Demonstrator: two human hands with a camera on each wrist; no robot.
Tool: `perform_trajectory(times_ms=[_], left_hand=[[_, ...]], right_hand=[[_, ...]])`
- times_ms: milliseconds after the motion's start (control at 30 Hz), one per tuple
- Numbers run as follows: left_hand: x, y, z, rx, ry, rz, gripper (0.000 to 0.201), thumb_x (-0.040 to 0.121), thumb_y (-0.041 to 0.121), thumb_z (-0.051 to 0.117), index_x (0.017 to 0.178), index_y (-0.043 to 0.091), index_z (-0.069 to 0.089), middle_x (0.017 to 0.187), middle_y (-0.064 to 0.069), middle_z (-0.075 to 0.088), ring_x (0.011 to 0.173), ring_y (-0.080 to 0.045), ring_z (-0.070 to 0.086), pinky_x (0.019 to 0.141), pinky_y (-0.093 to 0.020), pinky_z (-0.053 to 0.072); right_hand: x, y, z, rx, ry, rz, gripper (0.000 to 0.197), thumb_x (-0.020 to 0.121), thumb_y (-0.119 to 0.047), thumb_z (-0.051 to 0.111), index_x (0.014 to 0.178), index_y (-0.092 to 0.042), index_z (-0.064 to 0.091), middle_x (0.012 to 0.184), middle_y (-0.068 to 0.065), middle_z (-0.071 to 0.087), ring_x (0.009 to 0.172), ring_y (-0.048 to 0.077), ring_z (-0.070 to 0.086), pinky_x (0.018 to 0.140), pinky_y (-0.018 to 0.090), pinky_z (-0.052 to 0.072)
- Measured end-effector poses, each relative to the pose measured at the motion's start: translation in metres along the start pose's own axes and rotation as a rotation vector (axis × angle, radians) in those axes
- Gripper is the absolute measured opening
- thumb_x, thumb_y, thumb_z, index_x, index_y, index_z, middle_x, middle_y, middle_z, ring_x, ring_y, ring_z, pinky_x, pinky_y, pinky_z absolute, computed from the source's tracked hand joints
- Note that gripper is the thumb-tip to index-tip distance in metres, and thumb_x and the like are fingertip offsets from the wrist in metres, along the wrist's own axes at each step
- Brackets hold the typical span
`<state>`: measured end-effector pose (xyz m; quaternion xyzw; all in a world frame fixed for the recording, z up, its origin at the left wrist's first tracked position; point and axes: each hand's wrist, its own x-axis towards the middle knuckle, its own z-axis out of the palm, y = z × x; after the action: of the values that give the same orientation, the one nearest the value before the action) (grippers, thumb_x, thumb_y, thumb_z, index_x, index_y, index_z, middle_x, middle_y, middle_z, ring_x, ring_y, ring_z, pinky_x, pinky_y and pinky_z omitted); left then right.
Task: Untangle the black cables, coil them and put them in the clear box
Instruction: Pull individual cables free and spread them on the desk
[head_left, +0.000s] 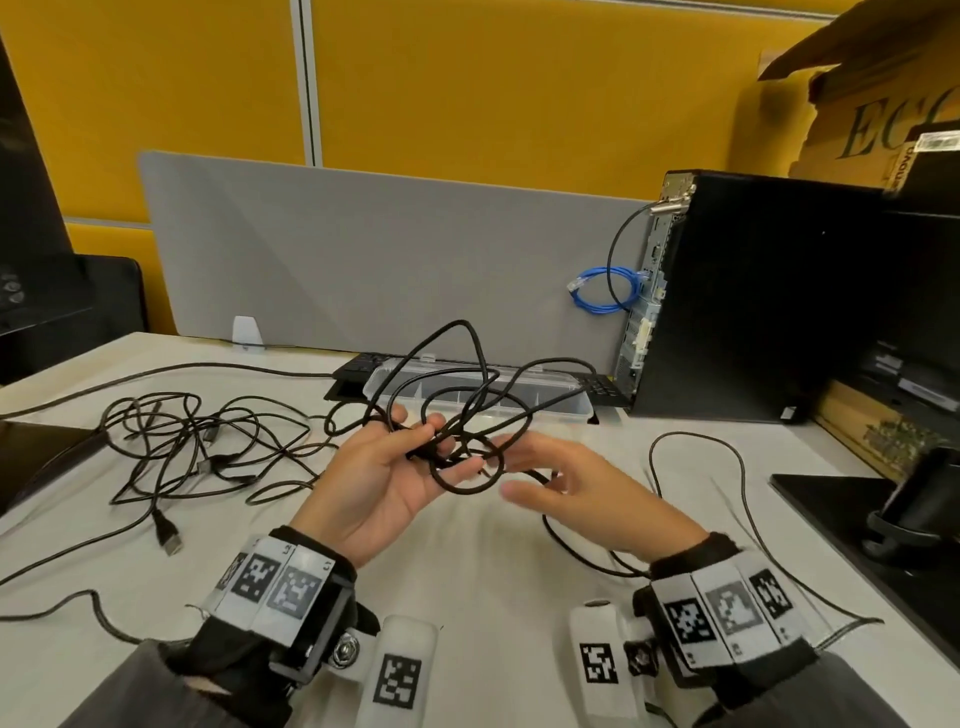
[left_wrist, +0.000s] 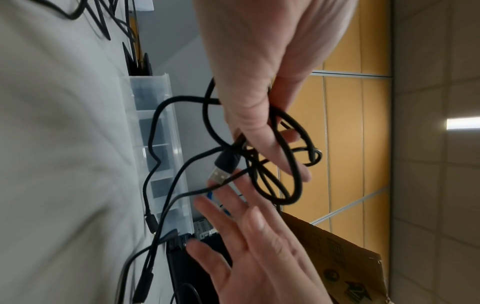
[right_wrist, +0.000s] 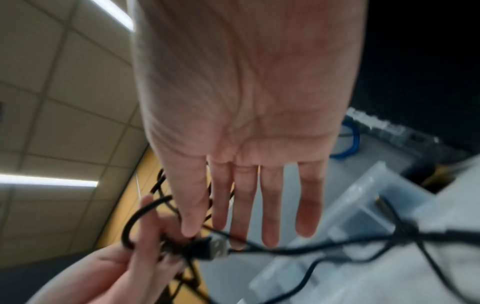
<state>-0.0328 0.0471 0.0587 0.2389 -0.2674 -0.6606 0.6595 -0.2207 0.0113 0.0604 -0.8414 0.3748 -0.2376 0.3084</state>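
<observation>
Here my left hand is raised over the bench, palm up, fingers curled round a bundle of loops of one black cable. From the left wrist view its USB plug sticks out below my fingers. My right hand sits just beside the bundle with fingers straight and spread; it grips nothing, though the fingertips are close to the plug, and I cannot tell whether they touch it. A length of the same cable trails down under my right hand onto the bench. The clear box lies open behind my hands, in front of the grey divider, compartments showing. More tangled black cables lie in a heap on the bench to my left, well apart from the box. A black computer tower stands at the right.
</observation>
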Motion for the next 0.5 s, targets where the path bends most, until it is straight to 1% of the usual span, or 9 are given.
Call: perform_trajectory(times_ms=[67, 100, 167, 233, 267, 333, 400, 467, 500], left_hand=[[-0.002, -0.001, 0.002, -0.017, -0.04, -0.022, 0.015, 0.075, -0.001, 0.049, 0.077, 0.013, 0.044, 0.082, -0.011, 0.057, 0.062, -0.017, 0.061, 0.052, -0.035, 0.057], [-0.003, -0.001, 0.003, -0.018, -0.052, -0.031, 0.014, 0.073, 0.0, 0.05, 0.078, 0.012, 0.045, 0.084, -0.012, 0.058, 0.065, -0.019, 0.063, 0.052, -0.034, 0.057], [-0.004, -0.002, 0.003, 0.036, -0.062, -0.053, 0.013, 0.074, 0.004, 0.051, 0.085, 0.01, 0.05, 0.091, -0.014, 0.061, 0.07, -0.022, 0.066, 0.051, -0.035, 0.057], [-0.006, 0.0, 0.002, 0.212, -0.064, -0.086, 0.024, 0.076, 0.012, 0.055, 0.099, 0.005, 0.058, 0.1, -0.017, 0.064, 0.079, -0.024, 0.069, 0.056, -0.038, 0.057], [-0.006, 0.002, 0.001, 0.319, -0.062, -0.108, 0.033, 0.076, 0.018, 0.058, 0.105, 0.003, 0.061, 0.104, -0.015, 0.064, 0.084, -0.025, 0.068, 0.058, -0.04, 0.057], [-0.007, 0.007, -0.002, 0.515, -0.071, -0.151, 0.042, 0.078, 0.028, 0.062, 0.111, 0.003, 0.063, 0.108, -0.008, 0.067, 0.086, -0.022, 0.067, 0.06, -0.038, 0.056], [-0.011, 0.014, -0.003, 0.72, -0.072, -0.165, 0.039, 0.079, 0.037, 0.066, 0.107, 0.01, 0.067, 0.106, 0.002, 0.07, 0.083, -0.016, 0.069, 0.057, -0.032, 0.055], [-0.014, 0.018, -0.004, 1.033, -0.041, -0.097, 0.032, 0.075, 0.044, 0.065, 0.096, 0.02, 0.07, 0.096, 0.009, 0.072, 0.077, -0.007, 0.069, 0.055, -0.025, 0.051], [-0.014, 0.018, -0.004, 1.197, -0.015, -0.022, 0.028, 0.074, 0.046, 0.065, 0.09, 0.024, 0.072, 0.088, 0.011, 0.072, 0.072, 0.0, 0.066, 0.055, -0.022, 0.047]], right_hand=[[0.001, -0.002, 0.01, 0.073, -0.098, -0.014, 0.037, 0.092, -0.025, 0.055, 0.129, -0.025, 0.051, 0.126, -0.011, 0.059, 0.116, -0.003, 0.052, 0.097, 0.022, 0.045], [0.001, -0.005, 0.012, 0.125, -0.097, -0.028, 0.034, 0.093, -0.022, 0.054, 0.127, -0.021, 0.053, 0.121, -0.007, 0.063, 0.111, 0.0, 0.057, 0.096, 0.022, 0.046], [0.0, -0.009, 0.012, 0.242, -0.029, -0.04, 0.019, 0.095, -0.016, 0.05, 0.112, -0.017, 0.06, 0.092, -0.004, 0.071, 0.085, 0.004, 0.065, 0.083, 0.025, 0.051], [-0.001, -0.01, 0.008, 0.292, 0.112, -0.024, 0.019, 0.096, -0.014, 0.046, 0.095, -0.022, 0.064, 0.068, -0.015, 0.065, 0.061, 0.002, 0.056, 0.063, 0.023, 0.047], [-0.001, -0.008, 0.006, 0.317, 0.178, -0.021, 0.022, 0.097, -0.014, 0.044, 0.094, -0.023, 0.065, 0.062, -0.018, 0.06, 0.054, 0.001, 0.048, 0.056, 0.019, 0.041], [-0.002, -0.004, 0.001, 0.384, 0.246, -0.014, 0.026, 0.098, -0.019, 0.041, 0.101, -0.024, 0.067, 0.054, -0.013, 0.043, 0.051, 0.004, 0.033, 0.05, 0.016, 0.03], [-0.005, -0.001, -0.002, 0.428, 0.24, 0.003, 0.028, 0.099, -0.022, 0.04, 0.109, -0.029, 0.065, 0.054, -0.009, 0.03, 0.051, 0.008, 0.026, 0.048, 0.019, 0.026], [-0.006, -0.001, -0.004, 0.449, 0.215, 0.017, 0.028, 0.099, -0.022, 0.04, 0.114, -0.029, 0.063, 0.051, -0.011, 0.029, 0.048, 0.009, 0.024, 0.045, 0.02, 0.023], [-0.007, -0.002, -0.004, 0.449, 0.211, 0.025, 0.027, 0.099, -0.022, 0.041, 0.114, -0.028, 0.063, 0.049, -0.013, 0.032, 0.047, 0.008, 0.024, 0.044, 0.02, 0.022]])
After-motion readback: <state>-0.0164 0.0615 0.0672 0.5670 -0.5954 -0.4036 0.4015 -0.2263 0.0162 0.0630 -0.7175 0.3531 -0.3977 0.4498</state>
